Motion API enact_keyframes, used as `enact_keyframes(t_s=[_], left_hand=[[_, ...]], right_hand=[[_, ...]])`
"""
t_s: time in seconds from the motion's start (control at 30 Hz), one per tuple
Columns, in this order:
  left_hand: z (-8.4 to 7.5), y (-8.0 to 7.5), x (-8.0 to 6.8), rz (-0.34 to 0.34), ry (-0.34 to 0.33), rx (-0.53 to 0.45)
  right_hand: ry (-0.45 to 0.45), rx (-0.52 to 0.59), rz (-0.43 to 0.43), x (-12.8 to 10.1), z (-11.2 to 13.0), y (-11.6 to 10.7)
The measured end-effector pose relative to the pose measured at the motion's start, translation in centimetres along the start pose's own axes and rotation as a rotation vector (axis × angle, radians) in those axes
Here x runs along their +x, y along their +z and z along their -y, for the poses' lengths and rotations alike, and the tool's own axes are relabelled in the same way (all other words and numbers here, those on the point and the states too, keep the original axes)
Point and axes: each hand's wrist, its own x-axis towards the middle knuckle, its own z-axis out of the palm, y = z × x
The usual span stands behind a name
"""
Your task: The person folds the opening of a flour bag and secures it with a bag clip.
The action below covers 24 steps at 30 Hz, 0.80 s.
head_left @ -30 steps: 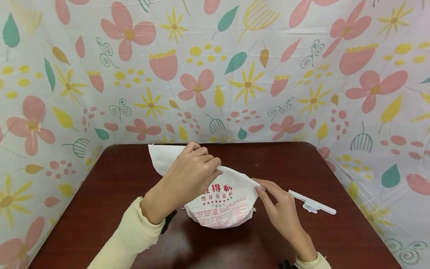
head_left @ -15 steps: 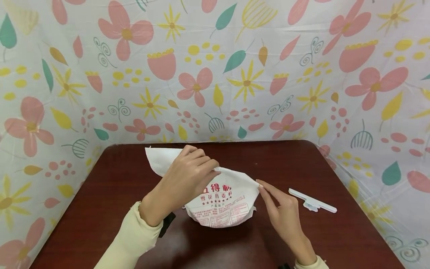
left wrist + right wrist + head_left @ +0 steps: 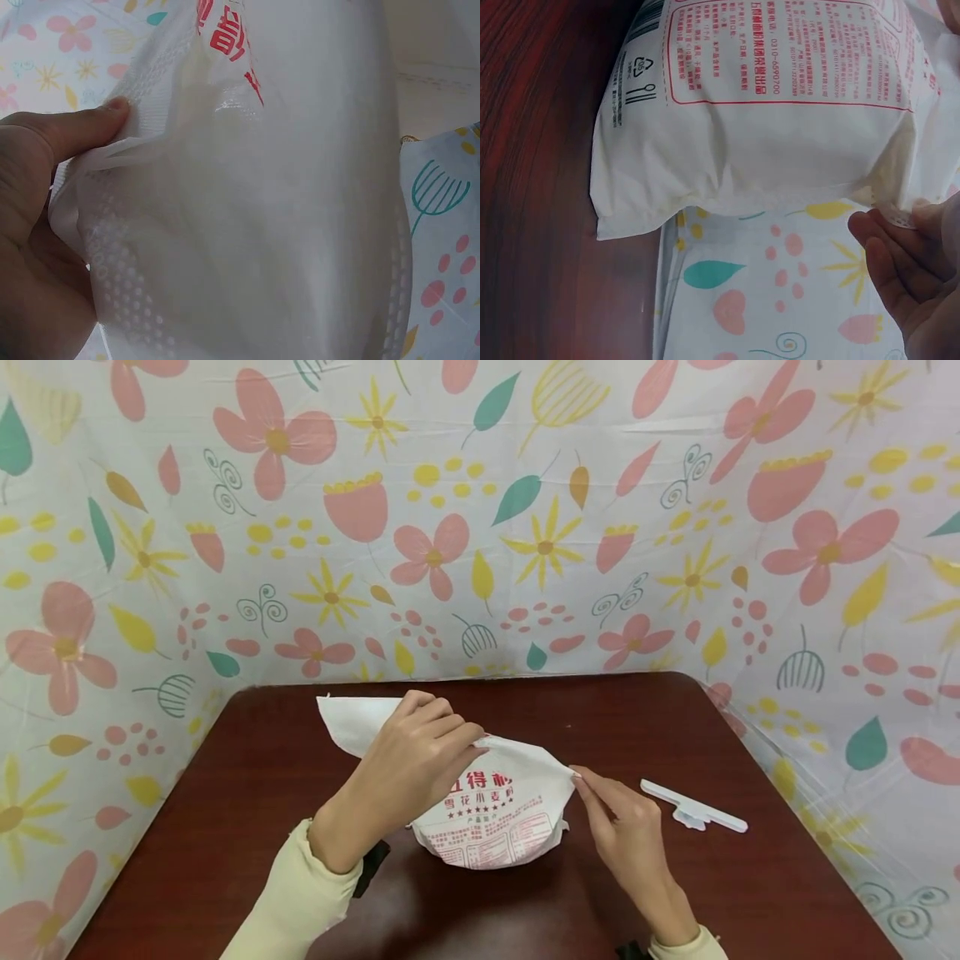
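A white flour bag (image 3: 495, 810) with red Chinese print stands on the dark table, its upper part folded over. My left hand (image 3: 412, 752) grips the bag's top edge near the middle; a white flap sticks out past it to the left. In the left wrist view, the thumb (image 3: 97, 124) presses the bag's gathered edge against fingers mostly hidden behind it. My right hand (image 3: 626, 827) pinches the right corner of the fold between thumb and fingertips, seen close up at the edge in the right wrist view.
A white sealing clip (image 3: 693, 806) lies on the table (image 3: 247, 793) to the right of my right hand. Behind the table hangs a flower-patterned cloth (image 3: 480, 527), which also covers both sides.
Both hands keep their hold on the bag. The left hand and the flap have dropped slightly and shifted a little left in view; the head view has also shifted slightly.
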Motion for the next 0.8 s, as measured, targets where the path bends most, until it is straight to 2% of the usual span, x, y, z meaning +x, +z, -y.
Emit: enact_keyframes(t_s=[0.1,0.33,0.57,0.8], left_hand=[[-0.2,0.0,-0.1,-0.008,0.000,0.002],[-0.6,0.0,-0.3,-0.021,-0.011,0.029],[-0.7,0.0,-0.7,-0.039,-0.041,0.024],[-1.0,-0.1,-0.8,-0.044,-0.058,0.016]], right_hand=[[0.024,0.025,0.014,0.0,0.0,0.0],[0.070,0.122,0.113,1.0,0.6,-0.3],[-0.050,0.246,0.172,3.9,3.4,0.6],[-0.112,0.267,0.248,6.3,6.0,1.2]])
